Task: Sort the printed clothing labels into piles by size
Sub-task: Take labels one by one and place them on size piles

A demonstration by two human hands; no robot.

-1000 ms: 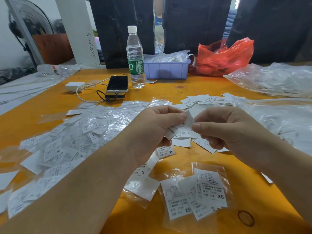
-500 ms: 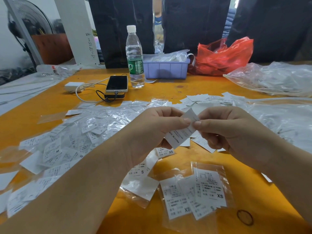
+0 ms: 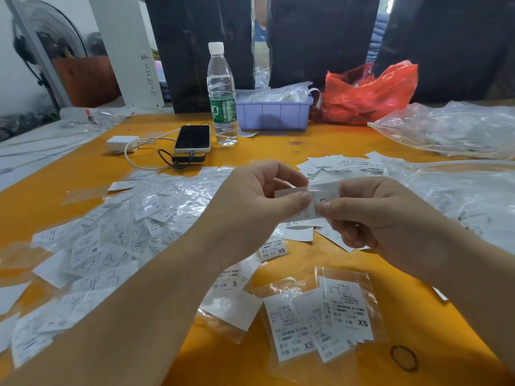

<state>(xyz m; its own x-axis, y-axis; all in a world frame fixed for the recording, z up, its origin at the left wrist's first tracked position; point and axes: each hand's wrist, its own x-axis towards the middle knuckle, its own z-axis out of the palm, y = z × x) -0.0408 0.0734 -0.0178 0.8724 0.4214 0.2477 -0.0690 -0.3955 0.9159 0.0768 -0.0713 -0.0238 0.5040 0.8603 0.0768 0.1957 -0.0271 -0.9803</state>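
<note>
From the head view, the left hand [image 3: 259,201] and right hand [image 3: 370,215] meet above the orange table [image 3: 320,143], thumbs nearly touching, and together pinch a small white label [image 3: 316,200] between thumb and curled fingers; a letter like "L" shows on it, though the rest of the print is too blurred to read. Left of the left hand a big heap [image 3: 111,240] of loose labels and clear sleeves spreads over the table. Below the hands lie bagged labels [image 3: 328,316] marked XS and S, and under the left wrist a label marked S [image 3: 231,282]. Just beyond the hands sits a smaller pile [image 3: 334,164] of white labels. Farther beyond the left hand stand a phone [image 3: 192,138], a bottle [image 3: 222,93] and a lilac bin [image 3: 274,114]; a red bag [image 3: 367,93] lies beyond the right hand.
</note>
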